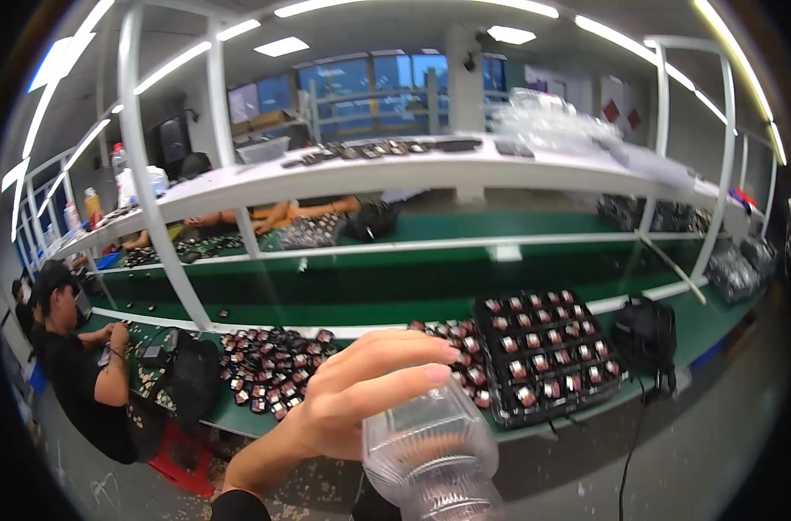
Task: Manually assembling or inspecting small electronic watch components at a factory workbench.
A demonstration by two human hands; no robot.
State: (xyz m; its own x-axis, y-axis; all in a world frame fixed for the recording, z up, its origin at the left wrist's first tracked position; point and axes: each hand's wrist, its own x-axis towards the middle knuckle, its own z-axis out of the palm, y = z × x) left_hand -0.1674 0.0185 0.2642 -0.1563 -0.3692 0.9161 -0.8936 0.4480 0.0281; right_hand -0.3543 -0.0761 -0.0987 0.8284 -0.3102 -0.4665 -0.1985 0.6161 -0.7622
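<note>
My left hand (pixel 352 391) reaches up from the lower edge, its fingers wrapped over a clear ribbed plastic bottle (pixel 430 443). The bottle is close to the camera and tilted, and its narrower part runs off the lower edge. Behind the hand, on the green bench (pixel 256 424), lies a loose pile of small black parts (pixel 269 369) with pinkish and silver faces. More of these parts show just beyond the bottle. To its right sits a black tray (pixel 499 415) with similar parts set in rows. My right hand is not in view.
A black bag (pixel 645 334) rests right of the tray, with a cable hanging down. At left a co-worker (pixel 78 365) sits at the bench near another dark bag (pixel 191 373) and a red stool (pixel 183 460). A white shelf (pixel 395 178) on posts spans the bench.
</note>
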